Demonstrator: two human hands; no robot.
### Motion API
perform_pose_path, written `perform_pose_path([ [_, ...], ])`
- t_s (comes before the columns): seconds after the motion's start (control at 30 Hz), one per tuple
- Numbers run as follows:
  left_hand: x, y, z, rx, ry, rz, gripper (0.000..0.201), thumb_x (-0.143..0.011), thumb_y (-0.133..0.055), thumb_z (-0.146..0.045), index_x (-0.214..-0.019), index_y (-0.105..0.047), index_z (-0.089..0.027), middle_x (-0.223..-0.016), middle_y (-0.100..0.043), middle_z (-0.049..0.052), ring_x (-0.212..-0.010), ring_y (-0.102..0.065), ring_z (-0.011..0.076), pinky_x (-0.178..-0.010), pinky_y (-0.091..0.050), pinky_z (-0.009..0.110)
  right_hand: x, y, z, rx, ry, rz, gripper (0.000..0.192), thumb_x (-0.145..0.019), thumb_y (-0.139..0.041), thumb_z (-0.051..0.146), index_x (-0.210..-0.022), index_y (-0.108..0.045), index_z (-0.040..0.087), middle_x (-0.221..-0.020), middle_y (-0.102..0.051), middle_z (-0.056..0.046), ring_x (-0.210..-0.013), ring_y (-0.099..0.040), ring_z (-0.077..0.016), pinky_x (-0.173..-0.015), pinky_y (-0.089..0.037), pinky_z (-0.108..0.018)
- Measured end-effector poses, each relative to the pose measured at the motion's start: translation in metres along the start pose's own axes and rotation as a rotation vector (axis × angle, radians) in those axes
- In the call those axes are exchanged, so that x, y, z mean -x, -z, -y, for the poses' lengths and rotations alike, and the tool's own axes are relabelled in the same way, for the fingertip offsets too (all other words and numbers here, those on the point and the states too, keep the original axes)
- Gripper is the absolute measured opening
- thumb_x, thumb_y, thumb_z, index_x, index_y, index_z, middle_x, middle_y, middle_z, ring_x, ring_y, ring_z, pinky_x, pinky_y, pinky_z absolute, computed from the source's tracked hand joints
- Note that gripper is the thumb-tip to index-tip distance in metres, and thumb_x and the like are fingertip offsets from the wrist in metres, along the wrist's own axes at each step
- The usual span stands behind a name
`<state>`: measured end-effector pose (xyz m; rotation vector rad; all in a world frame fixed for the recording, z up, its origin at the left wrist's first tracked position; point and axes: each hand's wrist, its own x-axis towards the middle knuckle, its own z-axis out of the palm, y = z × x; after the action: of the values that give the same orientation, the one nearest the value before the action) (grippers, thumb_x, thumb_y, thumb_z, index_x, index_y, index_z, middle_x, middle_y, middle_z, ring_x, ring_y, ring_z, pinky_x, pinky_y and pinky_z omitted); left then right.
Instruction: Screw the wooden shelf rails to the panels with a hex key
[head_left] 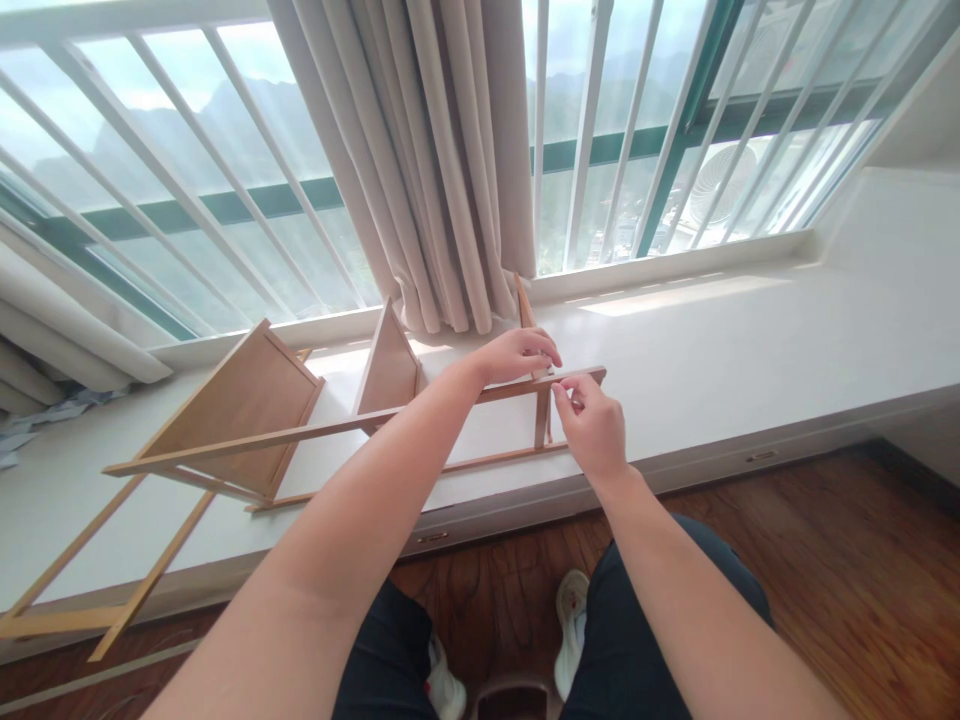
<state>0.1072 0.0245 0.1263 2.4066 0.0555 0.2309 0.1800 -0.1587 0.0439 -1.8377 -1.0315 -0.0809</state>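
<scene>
Nearest, the right hand is pinching its fingertips together at the upper rail of a wooden rack; whether it is holding something small, I cannot tell. Just beyond, the left hand is curling over the same rail, gripping it. The rack, pale brown with thin bars and slanted flat shelves, is lying on its side on the white counter. Behind it, a beige curtain is hanging at the barred window.
</scene>
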Motion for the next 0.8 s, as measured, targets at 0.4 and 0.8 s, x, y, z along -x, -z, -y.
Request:
perform_pose_path([
  [0.4, 0.002, 0.001, 0.006, 0.074, -0.025, -0.036, 0.019, -0.090, -0.069, -0.027, -0.095, -0.083, -0.015, -0.100, -0.070, 0.009, -0.081, -0.065, 0.0143, -0.077, -0.054, 0.028, -0.005, -0.001, -0.011, -0.119, 0.069, 0.074, 0.027, -0.101, -0.048, 0.048, -0.091, -0.057, 0.024, -0.066, -0.058, 0.001, -0.059, -0.055, -0.0186, -0.064, -0.041, -0.030],
  [0.8, 0.002, 0.001, 0.000, 0.027, -0.002, 0.013, 0.029, -0.084, -0.078, -0.046, -0.094, -0.086, -0.019, -0.101, -0.070, 0.007, -0.081, -0.063, 0.0149, -0.080, -0.051, 0.030, -0.005, 0.009, -0.016, -0.191, 0.104, 0.176, 0.028, -0.103, -0.046, 0.046, -0.098, -0.060, 0.023, -0.066, -0.056, 0.002, -0.060, -0.051, -0.0179, -0.064, -0.040, -0.030],
])
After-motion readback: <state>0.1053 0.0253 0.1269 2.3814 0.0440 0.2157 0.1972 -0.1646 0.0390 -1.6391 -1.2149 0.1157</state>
